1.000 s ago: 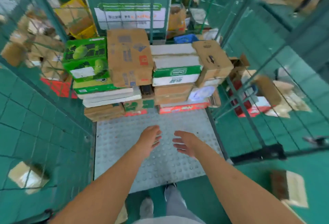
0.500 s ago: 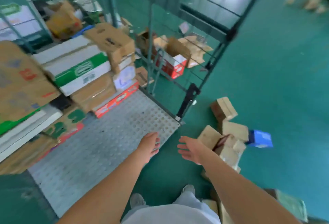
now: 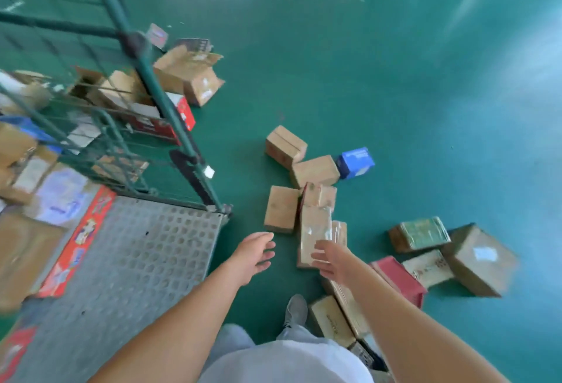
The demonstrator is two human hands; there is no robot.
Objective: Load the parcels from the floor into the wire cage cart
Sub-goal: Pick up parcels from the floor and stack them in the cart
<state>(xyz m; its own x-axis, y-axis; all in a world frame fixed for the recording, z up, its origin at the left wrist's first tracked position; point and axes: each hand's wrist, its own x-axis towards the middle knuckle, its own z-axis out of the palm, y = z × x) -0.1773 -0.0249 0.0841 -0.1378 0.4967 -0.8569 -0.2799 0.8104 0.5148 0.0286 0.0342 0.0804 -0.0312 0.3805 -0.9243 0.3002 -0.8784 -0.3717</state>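
Observation:
Several parcels lie scattered on the green floor: a taped tall box (image 3: 313, 232), a brown box (image 3: 281, 208), a small blue box (image 3: 355, 162), a red box (image 3: 400, 279) and a large brown box (image 3: 480, 259). My left hand (image 3: 254, 253) hovers open over the floor beside the cart's corner, holding nothing. My right hand (image 3: 330, 259) is open with fingers spread, just over the near end of the taped tall box. The wire cage cart (image 3: 146, 249) is at the left, its grey perforated deck bare in front, stacked parcels (image 3: 60, 200) at its back.
The cart's green corner post (image 3: 158, 93) and mesh side stand between the deck and more boxes (image 3: 188, 75) outside it. My shoe (image 3: 295, 311) stands among boxes near my feet. Open green floor stretches to the upper right.
The view has swung right from the cart's inside to the floor parcels. Both empty hands moved off the deck toward the floor, the right one reaching the taped tall box.

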